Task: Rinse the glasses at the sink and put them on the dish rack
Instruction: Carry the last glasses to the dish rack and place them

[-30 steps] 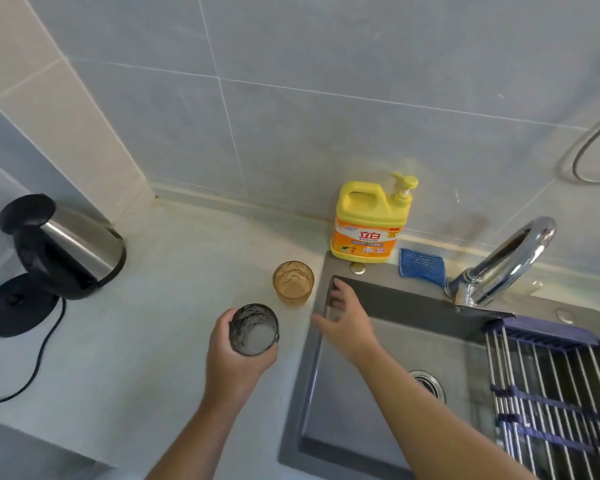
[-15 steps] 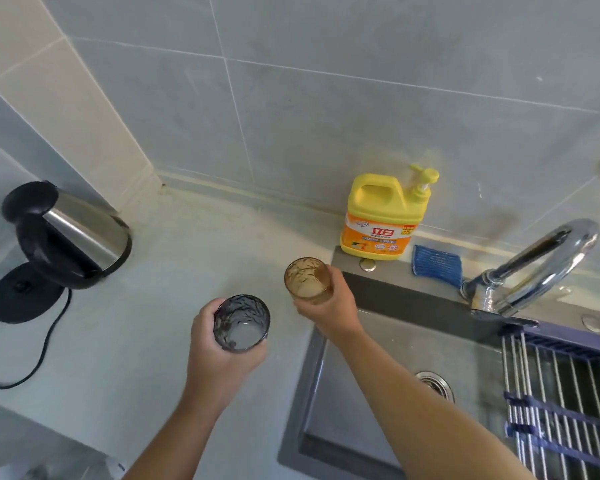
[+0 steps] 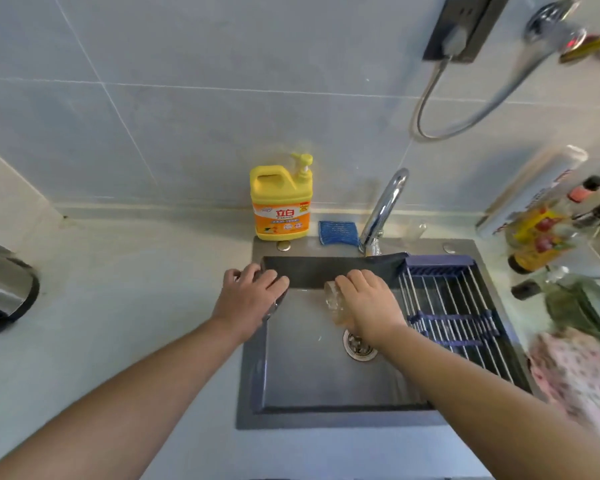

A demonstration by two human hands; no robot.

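Note:
My right hand [image 3: 369, 306] grips the pale amber glass [image 3: 334, 301], which lies tilted on its side over the sink basin [image 3: 302, 372], just left of the drain [image 3: 360, 344]. My left hand [image 3: 250, 297] is curled over the dark grey glass [image 3: 273, 308] at the sink's left rim. Only a sliver of that glass shows under the fingers. The dish rack [image 3: 447, 306], wire bars with blue ends, spans the right part of the sink. The chrome faucet [image 3: 385, 209] stands behind the sink, and I see no water running from it.
A yellow detergent bottle [image 3: 279, 202] and a blue sponge [image 3: 337, 233] sit at the back edge. A kettle [image 3: 0, 289] is at far left on the counter. Bottles [image 3: 541, 237] and a floral cloth [image 3: 575, 372] crowd the right side.
Both hands have carried their glasses from the counter to the sink. The right hand has tipped the amber glass over in the basin. The view has swung right and down.

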